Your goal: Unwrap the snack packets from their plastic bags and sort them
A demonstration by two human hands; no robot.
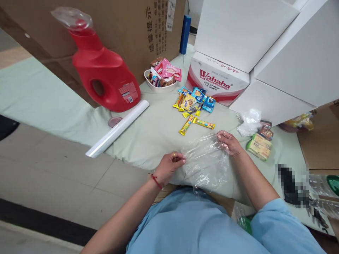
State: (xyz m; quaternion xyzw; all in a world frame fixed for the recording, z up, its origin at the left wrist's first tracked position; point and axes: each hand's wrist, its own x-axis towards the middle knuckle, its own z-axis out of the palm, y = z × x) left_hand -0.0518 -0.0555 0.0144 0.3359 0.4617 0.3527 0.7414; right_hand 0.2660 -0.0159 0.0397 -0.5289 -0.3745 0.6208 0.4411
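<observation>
A clear plastic bag [208, 164] is stretched between my two hands above the front edge of the cloth-covered table. My left hand [169, 165] pinches its left side between thumb and fingers. At the upper right corner of the bag, my right hand [230, 143] is closed on the film. Just beyond the bag lie two yellow snack bars [203, 123], one slanting and one nearly level. Behind them is a loose pile of small wrapped snacks [189, 101] in yellow and blue packets.
A white bowl [161, 88] holds pink and brown packets. The red jug [106, 74] stands left, near a white roll [119, 128]. A Wahaba carton [217, 79] and white boxes rise behind. Crumpled plastic [249, 121] and a green-yellow packet [259, 146] lie right.
</observation>
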